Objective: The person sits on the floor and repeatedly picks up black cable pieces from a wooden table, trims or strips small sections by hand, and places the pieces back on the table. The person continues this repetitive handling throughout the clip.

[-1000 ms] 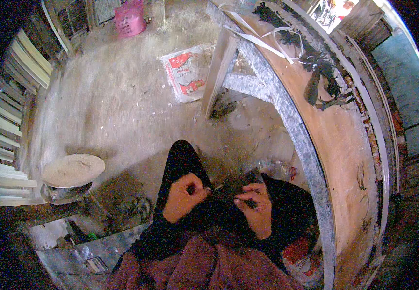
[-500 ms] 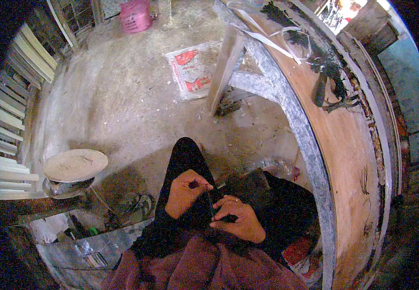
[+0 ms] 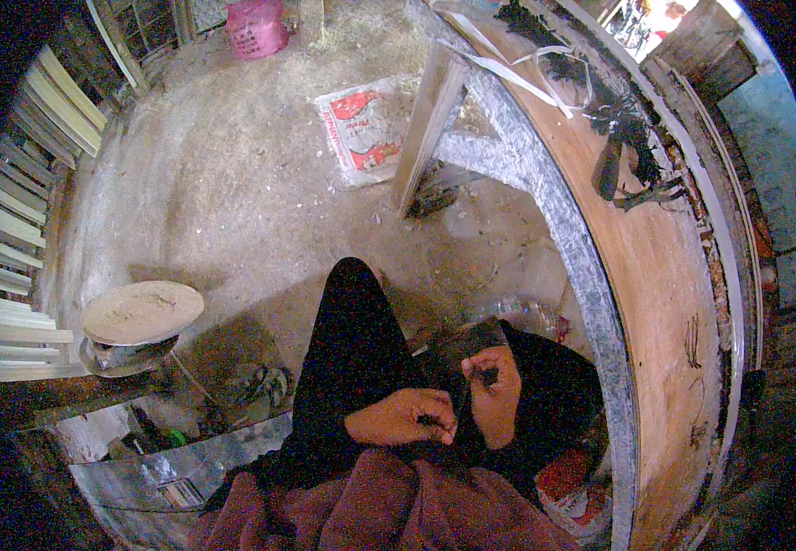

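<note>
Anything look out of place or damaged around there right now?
Yes: a clear bottle lies on its side on the floor beyond the right hand, and dark strands lie tangled on the bench. Both look untidy.

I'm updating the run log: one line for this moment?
left hand: curled; right hand: curled, farther forward; anything held: unclear; dark strands: on bench

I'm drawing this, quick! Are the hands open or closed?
Left hand: curled; can't tell if it holds anything.
Right hand: curled too; holding can't be told.
</note>
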The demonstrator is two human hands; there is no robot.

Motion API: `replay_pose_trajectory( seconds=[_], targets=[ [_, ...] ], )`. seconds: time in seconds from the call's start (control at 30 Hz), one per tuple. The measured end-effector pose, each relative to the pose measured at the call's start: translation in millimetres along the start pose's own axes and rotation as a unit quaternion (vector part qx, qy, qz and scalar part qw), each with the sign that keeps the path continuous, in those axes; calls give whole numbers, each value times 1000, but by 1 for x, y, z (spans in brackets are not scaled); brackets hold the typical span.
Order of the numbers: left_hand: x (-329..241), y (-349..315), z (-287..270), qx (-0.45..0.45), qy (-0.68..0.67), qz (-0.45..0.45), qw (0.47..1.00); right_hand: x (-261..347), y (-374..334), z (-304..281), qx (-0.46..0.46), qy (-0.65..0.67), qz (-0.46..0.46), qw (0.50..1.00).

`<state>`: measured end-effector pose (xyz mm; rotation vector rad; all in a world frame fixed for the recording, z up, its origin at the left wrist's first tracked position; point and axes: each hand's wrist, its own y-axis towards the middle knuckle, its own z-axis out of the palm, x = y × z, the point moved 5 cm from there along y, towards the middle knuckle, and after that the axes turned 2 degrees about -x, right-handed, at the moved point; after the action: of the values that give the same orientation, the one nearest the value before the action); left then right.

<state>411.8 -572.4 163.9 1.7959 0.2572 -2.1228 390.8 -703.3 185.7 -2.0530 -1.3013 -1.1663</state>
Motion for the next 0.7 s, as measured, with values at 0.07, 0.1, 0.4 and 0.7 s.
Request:
replay_pose_trajectory(
  seconds=[0.07, 0.1, 0.4, 0.7],
  targets=[
    [0, 4, 4, 3, 47, 21, 999, 2, 3, 1, -5, -17, -48, 999],
    [0, 4, 4, -10, 31, 25, 999, 3, 4, 2, -8, -26, -71, 997],
    [7, 8, 26, -20, 3, 25, 999, -20, 4, -9, -53, 47, 29, 997],
    [7, 4, 8, -17, -6, -138, 990, -16, 15, -31, -57, 16, -52, 997]
  ],
)
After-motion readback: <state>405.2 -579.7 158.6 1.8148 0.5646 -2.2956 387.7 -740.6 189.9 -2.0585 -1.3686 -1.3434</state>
